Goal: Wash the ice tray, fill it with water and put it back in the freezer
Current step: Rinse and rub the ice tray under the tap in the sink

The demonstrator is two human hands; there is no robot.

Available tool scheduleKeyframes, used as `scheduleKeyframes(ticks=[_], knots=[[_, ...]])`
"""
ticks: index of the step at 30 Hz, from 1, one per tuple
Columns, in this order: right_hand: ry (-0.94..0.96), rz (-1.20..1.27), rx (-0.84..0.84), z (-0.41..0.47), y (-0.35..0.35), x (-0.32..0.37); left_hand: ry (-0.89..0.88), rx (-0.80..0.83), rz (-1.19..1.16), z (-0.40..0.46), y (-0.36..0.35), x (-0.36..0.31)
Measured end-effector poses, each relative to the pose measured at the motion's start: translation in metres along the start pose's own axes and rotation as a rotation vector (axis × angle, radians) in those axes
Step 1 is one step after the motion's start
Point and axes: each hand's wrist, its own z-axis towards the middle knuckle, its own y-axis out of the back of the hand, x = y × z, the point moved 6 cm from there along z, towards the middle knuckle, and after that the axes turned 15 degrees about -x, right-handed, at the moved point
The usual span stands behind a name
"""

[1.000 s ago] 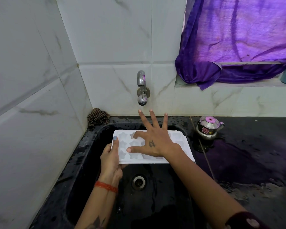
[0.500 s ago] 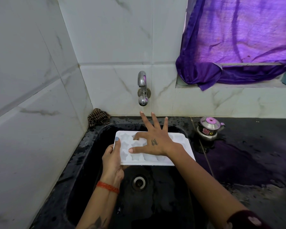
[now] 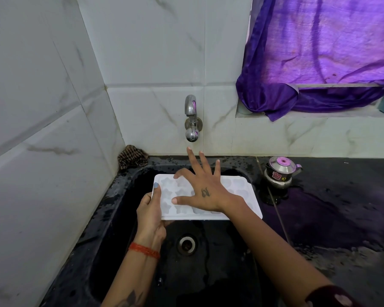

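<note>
Head view: left hand [image 3: 151, 214] grips the tray [image 3: 237, 187] by its left edge, held level over the sink [image 3: 111, 218]; right hand [image 3: 205, 191] lies spread across its cells, fingers straight. Judged: washing step, tap [image 3: 192, 120] dry. Next, the right hand must open the tap.

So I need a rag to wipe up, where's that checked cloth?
The checked cloth sits crumpled in the back left corner of the black sink rim, against the tiled wall, left of the tap.
</note>
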Motion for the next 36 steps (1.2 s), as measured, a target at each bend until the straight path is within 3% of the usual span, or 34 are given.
scheduleKeyframes(ticks=[4, 9, 14, 19, 29, 36], knots=[[0.047, -0.021, 0.003, 0.006, -0.002, 0.008, 0.003, 0.006, -0.008, 0.0, -0.001, 0.0], [0.065, -0.162, 0.126, 0.012, -0.014, 0.012, -0.011, 0.016, -0.011, -0.003, -0.002, 0.001], [0.039, -0.088, 0.197, 0.015, -0.018, 0.015, -0.022, 0.023, -0.022, -0.004, -0.002, 0.001], [0.012, -0.057, 0.195, 0.014, -0.015, 0.01, -0.021, 0.027, -0.019, -0.005, -0.001, 0.001], [0.103, -0.359, 0.107, 0.012, -0.012, 0.012, -0.021, 0.037, -0.031, -0.004, -0.002, 0.003], [0.096, -0.246, 0.159, 0.01, -0.019, 0.014, -0.023, 0.028, -0.027, 0.002, 0.002, 0.004]])
